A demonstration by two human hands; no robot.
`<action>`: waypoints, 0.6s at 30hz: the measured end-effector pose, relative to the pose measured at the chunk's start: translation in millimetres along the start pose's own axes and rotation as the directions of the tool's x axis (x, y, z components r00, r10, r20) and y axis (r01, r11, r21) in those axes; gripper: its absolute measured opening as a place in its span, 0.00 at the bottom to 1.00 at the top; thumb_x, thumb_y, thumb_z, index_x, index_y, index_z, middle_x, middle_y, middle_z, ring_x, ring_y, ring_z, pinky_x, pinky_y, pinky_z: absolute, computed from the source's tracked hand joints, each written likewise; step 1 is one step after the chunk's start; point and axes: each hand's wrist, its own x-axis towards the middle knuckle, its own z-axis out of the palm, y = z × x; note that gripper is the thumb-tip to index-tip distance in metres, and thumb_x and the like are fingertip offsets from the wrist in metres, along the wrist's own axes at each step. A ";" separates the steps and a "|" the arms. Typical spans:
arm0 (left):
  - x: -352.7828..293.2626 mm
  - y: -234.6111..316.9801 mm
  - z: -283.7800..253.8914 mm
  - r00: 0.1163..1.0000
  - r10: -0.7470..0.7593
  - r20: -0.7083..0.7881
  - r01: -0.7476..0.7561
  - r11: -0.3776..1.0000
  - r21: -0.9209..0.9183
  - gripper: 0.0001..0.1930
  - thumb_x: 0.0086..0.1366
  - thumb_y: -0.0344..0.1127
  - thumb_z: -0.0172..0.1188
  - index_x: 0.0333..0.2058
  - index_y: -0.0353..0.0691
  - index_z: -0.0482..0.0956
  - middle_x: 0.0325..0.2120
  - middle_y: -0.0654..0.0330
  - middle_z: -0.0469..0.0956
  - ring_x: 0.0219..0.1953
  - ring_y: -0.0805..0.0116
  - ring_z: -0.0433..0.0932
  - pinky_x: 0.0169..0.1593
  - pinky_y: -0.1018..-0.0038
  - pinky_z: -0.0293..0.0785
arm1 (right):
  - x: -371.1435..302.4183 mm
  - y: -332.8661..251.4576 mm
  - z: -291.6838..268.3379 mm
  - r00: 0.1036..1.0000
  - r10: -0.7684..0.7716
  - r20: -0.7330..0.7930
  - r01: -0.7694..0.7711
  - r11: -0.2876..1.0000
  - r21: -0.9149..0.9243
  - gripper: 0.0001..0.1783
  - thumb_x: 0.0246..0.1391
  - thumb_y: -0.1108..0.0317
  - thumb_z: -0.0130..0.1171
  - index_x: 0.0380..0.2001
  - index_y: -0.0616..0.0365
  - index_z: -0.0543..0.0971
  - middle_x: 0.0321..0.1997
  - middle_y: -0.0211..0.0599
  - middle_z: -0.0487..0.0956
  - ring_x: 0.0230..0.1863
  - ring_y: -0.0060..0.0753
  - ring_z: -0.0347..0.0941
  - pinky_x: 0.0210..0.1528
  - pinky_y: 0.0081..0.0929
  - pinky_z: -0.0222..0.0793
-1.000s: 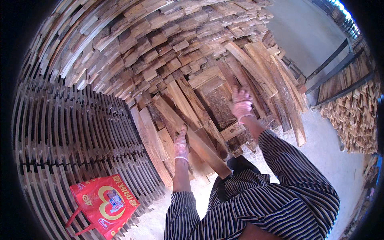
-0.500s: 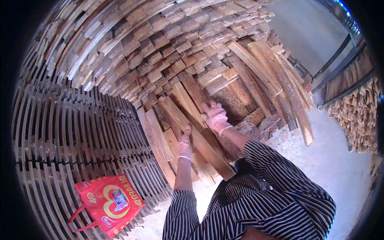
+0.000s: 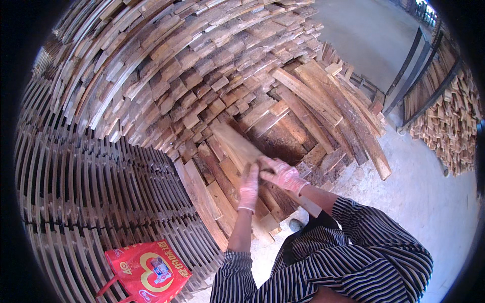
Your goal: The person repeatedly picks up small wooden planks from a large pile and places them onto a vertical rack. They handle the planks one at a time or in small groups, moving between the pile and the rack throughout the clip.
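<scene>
Light-brown wooden plank [image 3: 238, 143], long and straight-edged, slants beneath the person's two hands, its near end poking out below the right hand toward the black-and-white striped sleeves [image 3: 376, 217]. The right hand [image 3: 284, 175], in a pinkish-white glove, holds the plank with its thumb set apart from its fingers; the left hand [image 3: 249, 189], gloved alike, lies against the plank's left side, though motion blur means I cannot tell how far its fingers close. The step in hand looks like shifting this one plank with both hands; the next move would call for a firm two-handed grip and the near end kept clear of the lap. Half a second ago the hands were apart, the right one farther up over neighbouring boards; now their fingertips nearly meet on the plank. Left of the left hand lie pale flat boards [image 3: 221, 202], and farther left, nearer the body, a red bag with a yellow heart shape [image 3: 151, 270]. Past the right hand is a dark, sawdust-strewn hollow [image 3: 283, 145], then, out to its right, long bark-edged boards [image 3: 343, 111]. Well beyond both hands rises a tall bank of stacked brown boards [image 3: 166, 76].
</scene>
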 end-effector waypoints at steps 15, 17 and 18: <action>31.8 -17.2 -0.1 0.960 0.260 0.101 -0.121 0.061 0.991 0.41 0.72 0.61 0.39 0.73 0.41 0.46 0.72 0.41 0.49 0.74 0.37 0.45 0.72 0.41 0.42 | 85.4 57.8 -26.9 0.997 0.060 0.042 -0.031 0.867 -0.497 0.37 0.60 0.50 0.57 0.70 0.47 0.60 0.62 0.55 0.71 0.64 0.57 0.69 0.62 0.51 0.68; 33.0 -10.5 4.2 0.983 0.176 0.056 -0.073 0.088 0.993 0.45 0.70 0.69 0.38 0.73 0.41 0.46 0.72 0.41 0.50 0.73 0.36 0.45 0.71 0.41 0.41 | 88.1 45.1 -80.8 0.987 -0.036 -0.154 -0.068 0.785 -0.616 0.42 0.53 0.44 0.62 0.68 0.46 0.64 0.68 0.51 0.64 0.68 0.60 0.59 0.63 0.62 0.60; 34.3 -7.5 7.5 0.965 0.254 0.071 -0.106 0.127 0.986 0.47 0.68 0.72 0.39 0.73 0.42 0.47 0.72 0.41 0.50 0.73 0.36 0.45 0.71 0.41 0.41 | 88.6 43.4 -110.0 0.900 -0.252 -0.354 -0.139 0.604 -0.784 0.41 0.52 0.45 0.62 0.67 0.46 0.65 0.65 0.52 0.65 0.66 0.59 0.60 0.63 0.62 0.59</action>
